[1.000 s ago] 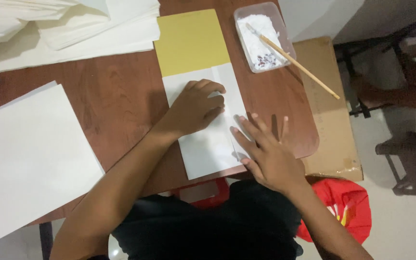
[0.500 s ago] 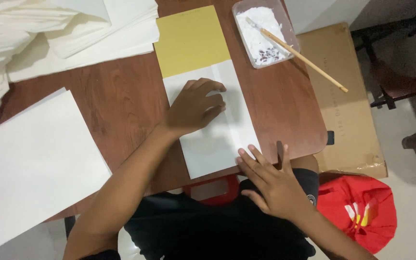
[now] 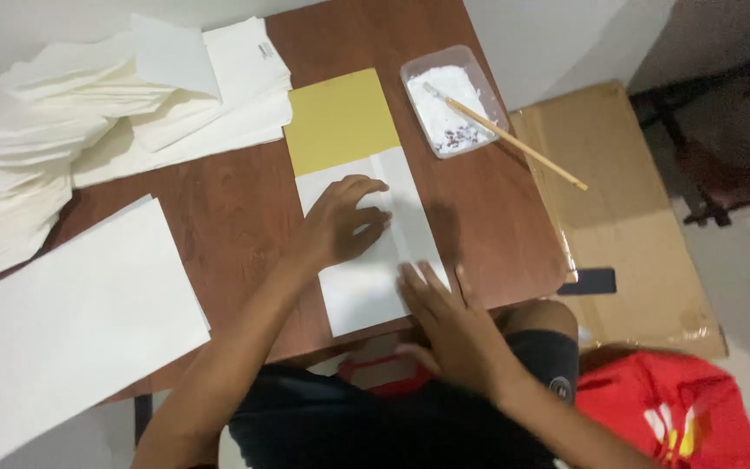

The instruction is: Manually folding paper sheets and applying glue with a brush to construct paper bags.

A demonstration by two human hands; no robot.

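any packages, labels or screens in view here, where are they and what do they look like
clear plastic tub: far right of the table, rectangular, white paste inside, a thin wooden stick resting on it.
flattened cardboard box: on the floor right of the table, brown, glossy tape along its edges.
dark flat device: on the cardboard by the table corner, small black rectangle, screen unlit if it is one.
red bag: floor at lower right, red with white and yellow marks.
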